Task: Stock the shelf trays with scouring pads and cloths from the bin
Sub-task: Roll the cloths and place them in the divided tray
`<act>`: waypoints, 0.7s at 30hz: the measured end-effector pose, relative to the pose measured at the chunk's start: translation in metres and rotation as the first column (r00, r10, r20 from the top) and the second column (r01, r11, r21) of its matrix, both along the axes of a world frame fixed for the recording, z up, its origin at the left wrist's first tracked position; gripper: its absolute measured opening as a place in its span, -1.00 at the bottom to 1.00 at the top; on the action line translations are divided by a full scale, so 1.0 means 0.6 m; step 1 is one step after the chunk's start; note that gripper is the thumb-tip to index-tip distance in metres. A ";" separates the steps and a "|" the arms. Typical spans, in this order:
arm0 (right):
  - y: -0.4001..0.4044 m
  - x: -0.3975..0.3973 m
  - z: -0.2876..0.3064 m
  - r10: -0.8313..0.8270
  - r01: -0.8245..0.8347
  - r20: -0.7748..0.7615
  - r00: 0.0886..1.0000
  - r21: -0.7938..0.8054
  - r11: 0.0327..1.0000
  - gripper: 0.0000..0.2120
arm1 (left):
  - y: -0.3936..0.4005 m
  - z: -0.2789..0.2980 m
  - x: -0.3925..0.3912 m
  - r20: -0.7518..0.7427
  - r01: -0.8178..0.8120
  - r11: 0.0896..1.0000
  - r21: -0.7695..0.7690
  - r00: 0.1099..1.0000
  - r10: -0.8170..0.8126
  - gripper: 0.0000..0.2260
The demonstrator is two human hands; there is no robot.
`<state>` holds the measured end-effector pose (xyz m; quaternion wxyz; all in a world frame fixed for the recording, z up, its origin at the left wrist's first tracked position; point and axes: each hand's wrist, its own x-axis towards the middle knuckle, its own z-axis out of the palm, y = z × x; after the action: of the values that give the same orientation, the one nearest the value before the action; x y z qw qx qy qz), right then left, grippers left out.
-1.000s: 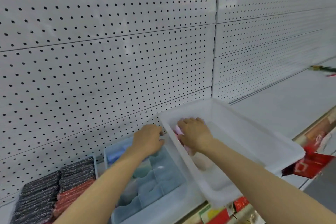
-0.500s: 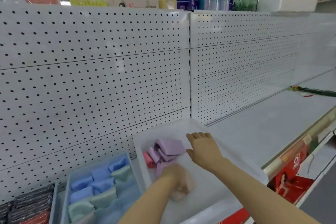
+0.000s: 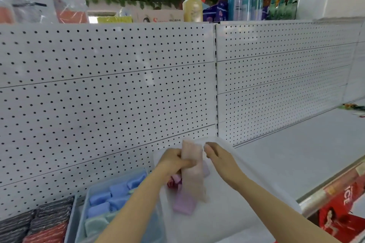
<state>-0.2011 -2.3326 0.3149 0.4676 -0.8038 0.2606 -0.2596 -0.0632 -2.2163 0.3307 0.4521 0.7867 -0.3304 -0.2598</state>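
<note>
White pegboard (image 3: 110,92) stands behind the shelf (image 3: 296,156). Dark pads (image 3: 37,223) lie far left, beside the tray (image 3: 79,221) of blue cloths (image 3: 110,195). Half a second ago the left hand (image 3: 173,162) was low in the bin (image 3: 227,223); now it is raised, fingers closed around a pale pink cloth (image 3: 192,169). The right hand (image 3: 219,158) is loosely open just beside, holding nothing.

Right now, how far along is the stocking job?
Done: the scouring pads tray looks full, and the blue tray holds rows of blue and green cloths. In hand: the left hand grips a pale pink cloth held up over the white tray, right hand open beside it. Left: that tray holds only a few pink and purple cloths; the bin is out of view.
</note>
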 end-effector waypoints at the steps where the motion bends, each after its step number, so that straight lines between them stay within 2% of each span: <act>1: 0.011 0.006 0.008 0.050 -0.060 0.077 0.996 0.132 0.989 -0.62 | 0.016 0.020 0.002 -0.048 -0.008 0.996 -0.094 0.999 0.003 -0.79; 3: 0.029 0.020 0.019 0.125 -0.162 0.155 0.980 0.250 0.955 -0.61 | 0.041 0.053 0.003 -0.120 -0.019 0.966 -0.258 0.993 -0.012 -0.78; 5: 0.048 0.036 0.027 0.173 -0.233 0.213 0.962 0.297 0.926 -0.52 | 0.064 0.076 0.001 -0.153 -0.036 0.935 -0.352 0.988 -0.020 -0.80; 9: 0.091 0.069 0.048 0.268 -0.404 0.359 0.894 0.387 0.829 -0.59 | 0.101 0.093 0.010 -0.139 -0.123 0.902 -0.414 0.988 0.071 -0.80; 13: 0.131 0.096 0.061 0.389 -0.475 0.307 0.869 0.297 0.828 -0.68 | 0.127 0.101 0.034 -0.039 -0.289 0.858 -0.425 0.953 0.301 -0.89; 16: 0.160 0.114 0.054 0.442 -0.523 0.297 0.846 0.304 0.796 -0.69 | 0.146 0.103 0.058 0.069 -0.363 0.834 -0.415 0.902 0.427 -0.80; 19: 0.186 0.129 0.055 0.464 -0.531 0.266 0.845 0.328 0.781 -0.79 | 0.168 0.102 0.083 0.117 -0.396 0.815 -0.424 0.868 0.482 -0.70; 21: 0.198 0.144 0.054 0.452 -0.509 0.234 0.861 0.358 0.783 -0.85 | 0.187 0.107 0.094 0.070 -0.395 0.826 -0.402 0.886 0.458 -0.69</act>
<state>-0.1145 -2.2136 0.3475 0.6918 -0.7083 0.0627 -0.1256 -0.0069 -2.1041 0.3951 0.6125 0.7574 -0.2255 -0.0181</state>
